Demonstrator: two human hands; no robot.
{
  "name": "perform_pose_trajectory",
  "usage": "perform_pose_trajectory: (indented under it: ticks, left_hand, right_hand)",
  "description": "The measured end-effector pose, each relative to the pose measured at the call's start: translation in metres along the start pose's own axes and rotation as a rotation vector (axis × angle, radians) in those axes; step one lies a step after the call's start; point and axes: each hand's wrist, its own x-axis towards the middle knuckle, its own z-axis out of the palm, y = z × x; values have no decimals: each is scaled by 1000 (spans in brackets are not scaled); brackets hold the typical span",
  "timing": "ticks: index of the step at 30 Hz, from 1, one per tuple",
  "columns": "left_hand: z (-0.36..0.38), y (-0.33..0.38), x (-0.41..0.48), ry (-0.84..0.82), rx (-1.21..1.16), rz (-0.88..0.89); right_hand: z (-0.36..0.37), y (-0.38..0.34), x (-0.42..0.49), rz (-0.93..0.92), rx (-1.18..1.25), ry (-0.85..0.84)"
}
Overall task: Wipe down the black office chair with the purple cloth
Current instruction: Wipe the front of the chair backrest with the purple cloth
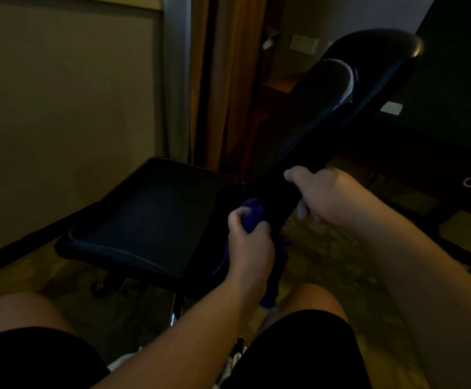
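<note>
While right hand [327, 197] grips one chair [150, 214], left hand [249, 244] holds one cloth [252, 210].

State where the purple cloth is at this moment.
In the head view the purple cloth sits near centre, gripped by the left hand against the black office chair, just left of the right hand.

Dim, warm-toned room, soft all over.
The black office chair [155, 214] sank into near-featureless shadow, with only a faint sheen along its front rim and a small glare at its top. The wall [60, 94] left of the chair caught the most light. The purple cloth [252, 211] against the chair looked almost black. Straight lines bowed far from the chair, toward the edges.
</note>
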Motion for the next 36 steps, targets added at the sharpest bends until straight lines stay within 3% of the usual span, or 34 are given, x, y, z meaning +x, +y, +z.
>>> perform_pose_trajectory:
  ticks: [4, 9, 13, 18, 21, 24, 30, 36]
  left_hand:
    - [17, 34, -15, -220, 53, 241]
    - [9, 30, -8, -232, 224, 368]
    - [-7, 10, -4, -101, 322, 326]
    - [-19, -1, -3, -11, 265, 221]
    - [-10, 18, -7, -63, 204, 138]
    - [10, 50, -17, -150, 253, 209]
    - [40, 107, -25, -242, 221, 329]
    - [59, 125, -22, -318, 357, 451]
  right_hand:
    - [0, -3, 1, -47, 17, 25]
    - [0, 1, 1, -42, 12, 13]
    - [0, 2, 1, -6, 3, -1]
    - [1, 4, 1, -17, 15, -11]
    - [0, 1, 1, -16, -22, -32]
    - [-4, -2, 1, -130, -94, -53]
    - [-19, 11, -4, -205, 114, -172]
    - [-47, 13, 6, -325, 319, 37]
